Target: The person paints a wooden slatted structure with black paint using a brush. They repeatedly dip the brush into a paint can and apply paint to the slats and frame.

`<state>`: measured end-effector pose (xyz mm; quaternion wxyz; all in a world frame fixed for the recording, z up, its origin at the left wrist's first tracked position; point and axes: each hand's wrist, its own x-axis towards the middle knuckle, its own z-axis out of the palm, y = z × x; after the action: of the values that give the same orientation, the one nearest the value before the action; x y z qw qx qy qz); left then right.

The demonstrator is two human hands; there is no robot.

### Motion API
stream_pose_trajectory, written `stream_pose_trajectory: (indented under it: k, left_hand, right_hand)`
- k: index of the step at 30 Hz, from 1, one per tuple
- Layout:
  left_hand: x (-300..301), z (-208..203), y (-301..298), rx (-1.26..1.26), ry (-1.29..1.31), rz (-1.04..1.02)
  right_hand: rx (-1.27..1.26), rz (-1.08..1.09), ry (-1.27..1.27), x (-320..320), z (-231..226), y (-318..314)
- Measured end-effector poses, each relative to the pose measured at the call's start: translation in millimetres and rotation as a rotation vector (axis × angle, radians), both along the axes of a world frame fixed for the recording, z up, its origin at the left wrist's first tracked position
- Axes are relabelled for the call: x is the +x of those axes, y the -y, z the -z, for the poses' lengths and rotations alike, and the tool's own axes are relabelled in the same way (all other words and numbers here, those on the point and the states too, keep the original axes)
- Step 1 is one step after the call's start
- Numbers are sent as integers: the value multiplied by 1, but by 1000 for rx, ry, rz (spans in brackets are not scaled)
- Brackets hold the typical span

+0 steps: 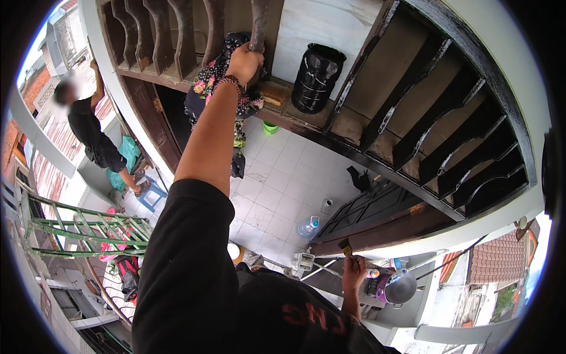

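My left hand (pixel 243 65) reaches up and is closed around the lower part of a brown wooden slat (pixel 258 26). Beside it, a dark floral cloth (pixel 203 88) hangs over the wooden ledge. Lower right, my right hand (pixel 354 274) grips a paintbrush (pixel 345 247) with its bristles pointing up. A black paint-covered container (pixel 317 79) stands on the ledge, right of my left hand. Between them lies a small wooden piece (pixel 275 93). The slats (pixel 421 130) at the right are dark with paint, with pale patches along their edges.
Another person (pixel 88 124) stands on a blue stool (pixel 152 196) at the left. A green metal ladder (pixel 82 230) is below them. On the tiled floor (pixel 265 194) are a clear water bottle (pixel 308 227) and a green bucket (pixel 270 128). A pan (pixel 401 288) sits lower right.
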<state>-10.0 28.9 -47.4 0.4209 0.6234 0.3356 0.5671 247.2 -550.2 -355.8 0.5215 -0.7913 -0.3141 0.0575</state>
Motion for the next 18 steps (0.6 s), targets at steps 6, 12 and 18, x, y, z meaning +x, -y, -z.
stream_pose_trajectory:
  k: [6,12,18]
  left_hand:
    - [-3,-3,5,-44,21,-16]
    - [-8,-2,9,-42,56,18]
    - [-5,-6,15,-20,96,42]
  right_hand:
    - [134,37,-116,-4,-33,0]
    - [152,35,-162,-22,-42,-14]
    - [198,8,-351,-35,10,-21]
